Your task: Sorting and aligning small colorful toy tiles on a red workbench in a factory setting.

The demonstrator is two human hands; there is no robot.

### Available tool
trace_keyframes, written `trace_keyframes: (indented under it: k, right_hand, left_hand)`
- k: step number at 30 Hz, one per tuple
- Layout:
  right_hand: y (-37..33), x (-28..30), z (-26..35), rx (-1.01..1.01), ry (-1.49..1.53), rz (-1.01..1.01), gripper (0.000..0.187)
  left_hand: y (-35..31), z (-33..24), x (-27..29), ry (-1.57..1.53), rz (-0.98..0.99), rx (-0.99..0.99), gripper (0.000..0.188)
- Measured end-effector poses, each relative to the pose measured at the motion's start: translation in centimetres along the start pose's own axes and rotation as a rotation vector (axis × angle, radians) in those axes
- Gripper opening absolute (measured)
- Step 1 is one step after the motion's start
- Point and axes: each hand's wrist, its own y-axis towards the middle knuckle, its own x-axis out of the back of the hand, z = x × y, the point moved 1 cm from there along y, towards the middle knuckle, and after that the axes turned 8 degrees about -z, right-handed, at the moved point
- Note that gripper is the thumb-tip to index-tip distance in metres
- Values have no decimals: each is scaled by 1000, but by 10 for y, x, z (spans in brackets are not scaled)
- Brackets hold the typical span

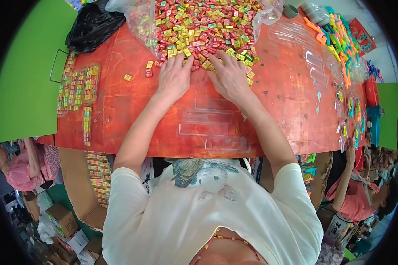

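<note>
A large heap of small red, yellow and green wrapped pieces, like candies (205, 26), spreads over the far middle of the red table, partly on clear plastic. At its near left edge is my left hand (174, 78), fingers stretched out and touching the pieces. My right hand (231, 79) reaches into the near right edge, its fingers apart among the pieces; whether a piece sits under the fingertips is hidden. Between my forearms lie several clear plastic trays (203, 129). One loose yellow candy (127, 77) rests left of my left hand.
Filled candy trays (91, 84) stand at the table's left, below a black plastic bag (93, 26). Clear trays (316, 66) and colourful plastic toys (340, 42) lie at the right. Below the table edge, a cardboard box (77, 176) holds filled trays. Other people sit at both sides.
</note>
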Motion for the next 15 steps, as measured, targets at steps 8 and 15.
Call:
trace_keyframes:
  k: [8,15]
  right_hand:
    - [-21,7,-7,135,63,133,50]
    - [-34,25,-3,35,-84,127,34]
  left_hand:
    - [-33,-8,38,-345,-15,5,46]
    - [-27,16,58,-116,255,64,46]
